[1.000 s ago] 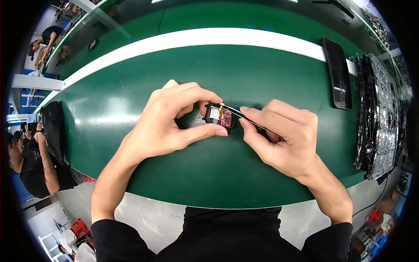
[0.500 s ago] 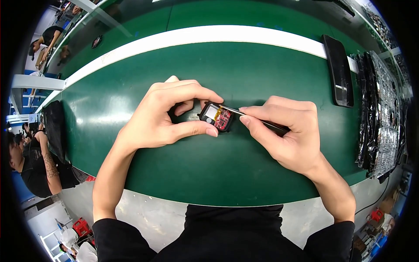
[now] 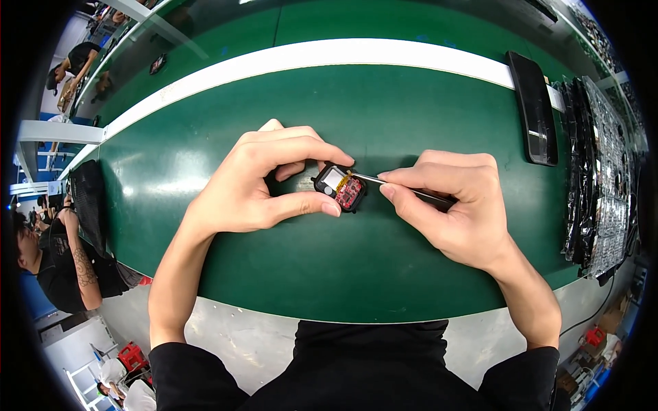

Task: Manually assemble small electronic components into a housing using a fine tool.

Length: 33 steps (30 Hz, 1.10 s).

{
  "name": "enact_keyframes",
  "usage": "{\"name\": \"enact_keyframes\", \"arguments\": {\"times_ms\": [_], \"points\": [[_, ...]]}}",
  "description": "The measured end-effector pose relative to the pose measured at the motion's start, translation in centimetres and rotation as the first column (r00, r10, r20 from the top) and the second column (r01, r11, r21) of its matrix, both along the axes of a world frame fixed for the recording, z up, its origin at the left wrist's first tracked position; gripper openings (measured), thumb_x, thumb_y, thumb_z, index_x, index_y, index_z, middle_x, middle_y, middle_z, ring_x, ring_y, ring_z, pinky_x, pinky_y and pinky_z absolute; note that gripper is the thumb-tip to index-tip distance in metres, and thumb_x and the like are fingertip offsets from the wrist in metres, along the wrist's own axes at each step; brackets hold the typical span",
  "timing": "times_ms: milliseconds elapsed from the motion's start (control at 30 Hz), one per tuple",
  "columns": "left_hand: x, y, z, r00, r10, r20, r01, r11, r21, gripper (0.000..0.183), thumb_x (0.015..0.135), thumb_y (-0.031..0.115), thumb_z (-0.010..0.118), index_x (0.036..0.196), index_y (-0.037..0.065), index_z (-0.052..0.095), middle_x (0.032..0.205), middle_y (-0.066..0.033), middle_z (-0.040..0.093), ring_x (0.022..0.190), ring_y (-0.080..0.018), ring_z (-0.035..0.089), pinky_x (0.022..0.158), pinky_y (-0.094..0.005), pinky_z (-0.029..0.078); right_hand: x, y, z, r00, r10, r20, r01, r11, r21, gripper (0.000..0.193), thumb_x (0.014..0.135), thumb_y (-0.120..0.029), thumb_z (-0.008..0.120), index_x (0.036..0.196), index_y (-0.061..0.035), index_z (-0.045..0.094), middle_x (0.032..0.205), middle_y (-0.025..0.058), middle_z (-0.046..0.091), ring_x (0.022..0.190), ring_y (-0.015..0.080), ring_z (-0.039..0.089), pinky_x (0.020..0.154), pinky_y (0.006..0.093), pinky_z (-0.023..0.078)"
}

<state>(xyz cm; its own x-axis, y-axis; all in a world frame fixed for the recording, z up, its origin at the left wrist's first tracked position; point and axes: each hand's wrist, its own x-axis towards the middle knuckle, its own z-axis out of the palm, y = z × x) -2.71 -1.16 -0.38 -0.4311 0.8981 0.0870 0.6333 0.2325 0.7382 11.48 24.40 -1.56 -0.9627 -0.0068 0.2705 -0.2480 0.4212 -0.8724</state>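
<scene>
a small open black case (image 3: 340, 188) was held by its edges between the thumb and fingers of the left hand (image 3: 253, 181); whether the green worktop (image 3: 308, 274) was touched by it could not be told. a slim pointed tool (image 3: 369, 179) was gripped in the right hand (image 3: 456, 205), its tip at the upper end of a yellow strip (image 3: 344, 181) beside a red circuit board (image 3: 350, 194). if the tip slipped, the strip might be torn or the board scratched; under sideways pressure, the case could be twisted from its edge grip.
</scene>
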Motion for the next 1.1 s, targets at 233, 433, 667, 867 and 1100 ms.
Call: {"name": "enact_keyframes", "arguments": {"times_ms": [233, 433, 667, 867, 1100], "points": [[0.00, -0.02, -0.05, 1.000, -0.015, -0.012, 0.015, 1.000, 0.009, 0.055, 0.076, 0.032, 0.101, 0.124, 0.010, 0.085, 0.101, -0.0011, 0.077, 0.077, -0.0151, 0.052, 0.076, -0.0321, 0.038, -0.02, -0.01, -0.04, 1.000, 0.019, 0.004, -0.019, 1.000, 0.014, 0.006, 0.089, 0.004, 0.082, 0.094, 0.0022, 0.084, 0.066, 0.0069, 0.066, 0.052, 0.0128, 0.057, 0.049, 0.0311, 0.038], [0.22, -0.03, 0.17, 1.000, 0.000, -0.012, -0.001, 0.999, -0.032, 0.054, 0.076, 0.031, 0.101, 0.124, 0.011, 0.085, 0.100, -0.0002, 0.076, 0.077, -0.0159, 0.052, 0.077, -0.0322, 0.038, -0.12, -0.09, -0.16, 1.000, 0.025, 0.006, -0.025, 1.000, 0.013, 0.007, 0.088, 0.004, 0.082, 0.095, 0.0024, 0.084, 0.066, 0.0069, 0.066, 0.052, 0.0130, 0.056, 0.048, 0.0311, 0.038], [0.53, 0.17, 0.35, 0.999, -0.006, -0.040, 0.006, 1.000, -0.005, 0.050, 0.076, 0.032, 0.099, 0.119, 0.011, 0.085, 0.099, 0.0003, 0.076, 0.077, -0.0155, 0.051, 0.076, -0.0320, 0.037, -0.06, -0.03, 0.01, 1.000, 0.028, -0.001, -0.028, 0.999, 0.029, 0.007, 0.088, 0.004, 0.082, 0.095, 0.0024, 0.084, 0.067, 0.0073, 0.067, 0.052, 0.0133, 0.058, 0.048, 0.0308, 0.039], [0.41, 0.20, 0.01, 0.997, -0.028, -0.067, 0.031, 0.999, 0.031, 0.046, 0.077, 0.030, 0.099, 0.116, 0.010, 0.085, 0.097, 0.0004, 0.076, 0.075, -0.0152, 0.052, 0.076, -0.0319, 0.036, -0.09, -0.25, 0.00, 1.000, 0.025, -0.016, -0.024, 0.999, 0.041, 0.007, 0.088, 0.003, 0.083, 0.094, 0.0018, 0.084, 0.067, 0.0069, 0.067, 0.052, 0.0130, 0.058, 0.048, 0.0304, 0.039], [0.34, 0.27, 0.05, 0.999, -0.024, -0.047, 0.025, 1.000, 0.011, 0.046, 0.076, 0.029, 0.099, 0.116, 0.010, 0.085, 0.096, 0.0000, 0.076, 0.073, -0.0147, 0.051, 0.076, -0.0325, 0.035, 0.00, -0.22, 0.12, 1.000, 0.001, 0.007, -0.001, 1.000, 0.027, 0.006, 0.088, 0.003, 0.083, 0.093, 0.0014, 0.084, 0.066, 0.0065, 0.067, 0.051, 0.0125, 0.058, 0.047, 0.0308, 0.039]]}}
